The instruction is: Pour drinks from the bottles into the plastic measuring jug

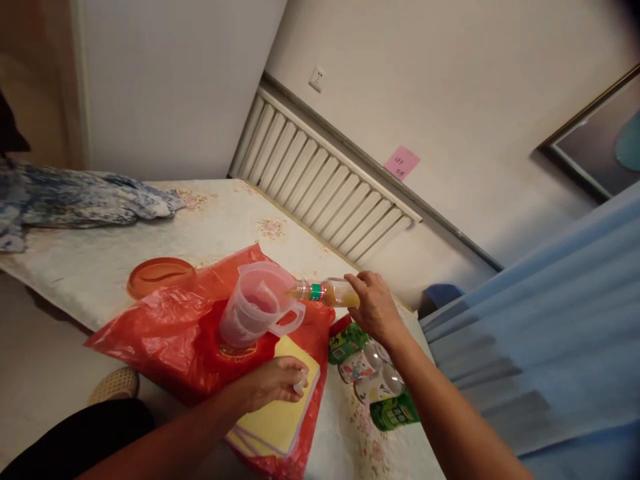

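Observation:
My right hand (376, 305) grips a clear bottle (339, 293) with a green band near its neck and cloudy yellowish liquid inside. The bottle lies nearly level, its mouth over the rim of a translucent plastic pitcher (246, 317). That pitcher stands on a red plastic bag (167, 333), handle toward the right. Below it, my left hand (280, 383) pinches a small whitish cap (301, 381). Under this hand lies a stack of yellow cloths (280, 427), also on the bag.
An orange lid (160, 277) lies beyond the bag's left part. Right of the bag are green containers (395, 412) and clear printed cups (361, 367). Patterned fabric (90, 197) lies on the flowered bed cover (225, 217). A radiator (320, 173) and blue curtain (500, 320) border it.

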Available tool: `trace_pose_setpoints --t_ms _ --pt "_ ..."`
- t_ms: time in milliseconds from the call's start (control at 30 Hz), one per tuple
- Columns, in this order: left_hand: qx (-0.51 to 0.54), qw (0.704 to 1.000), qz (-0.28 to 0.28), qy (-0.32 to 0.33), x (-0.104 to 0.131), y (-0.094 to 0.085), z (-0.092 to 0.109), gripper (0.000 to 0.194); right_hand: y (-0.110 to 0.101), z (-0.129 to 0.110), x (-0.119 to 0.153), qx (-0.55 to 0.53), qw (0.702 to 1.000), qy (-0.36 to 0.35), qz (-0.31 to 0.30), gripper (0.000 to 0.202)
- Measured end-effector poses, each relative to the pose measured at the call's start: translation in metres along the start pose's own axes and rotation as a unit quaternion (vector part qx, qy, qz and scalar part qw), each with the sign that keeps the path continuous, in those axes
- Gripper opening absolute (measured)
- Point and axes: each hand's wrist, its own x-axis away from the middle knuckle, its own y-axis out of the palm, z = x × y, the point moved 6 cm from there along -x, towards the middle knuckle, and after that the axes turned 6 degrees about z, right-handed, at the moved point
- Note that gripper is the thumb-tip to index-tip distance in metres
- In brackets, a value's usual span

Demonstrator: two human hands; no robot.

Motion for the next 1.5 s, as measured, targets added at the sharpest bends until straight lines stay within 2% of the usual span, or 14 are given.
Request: trace_pose_setpoints --t_ms 100,233,367,700,833,967,1133,1300,1400,1500 --pt "0.013 1.0 -0.002 -0.003 -0.002 -0.006 -0.001 0.04 0.001 0.001 -0.008 0.015 1.0 -0.011 -0.008 0.059" --pt "0.01 1.0 -0.027 0.01 -0.001 -0.005 0.004 0.034 0.0 0.001 -0.021 0.043 0.998 -0.036 -0.002 0.06" --pt "0.016 0.999 -0.027 0.014 0.0 -0.005 0.007 0.028 -0.007 -0.004 -0.034 0.061 0.996 -0.067 0.007 0.061" --pt "0.004 0.999 -0.037 0.023 0.001 -0.002 0.01 0.027 -0.04 -0.049 -0.059 0.144 0.977 -0.158 0.02 0.054" --pt "-0.005 0.999 -0.037 0.02 0.0 -0.005 0.007 0.032 -0.043 -0.066 -0.062 0.184 0.963 -0.191 0.042 0.046" --pt "-0.008 0.999 -0.038 0.032 0.002 -0.006 0.009 0.03 -0.038 -0.073 -0.06 0.197 0.959 -0.196 0.049 0.043" --pt "-0.023 0.998 -0.027 0.053 0.006 -0.003 0.015 0.03 -0.027 -0.06 -0.05 0.146 0.98 -0.132 0.014 0.049" --pt "-0.013 0.998 -0.001 0.063 0.007 -0.002 0.019 0.028 -0.007 -0.033 -0.015 0.015 0.999 -0.001 -0.042 0.059" --pt "-0.004 0.997 0.003 0.072 0.006 -0.002 0.018 0.027 0.01 -0.019 0.019 -0.102 0.989 0.091 -0.05 0.059" --pt "0.005 0.998 0.006 0.066 0.004 -0.003 0.015 0.029 0.035 -0.009 0.064 -0.211 0.957 0.19 -0.061 0.057"
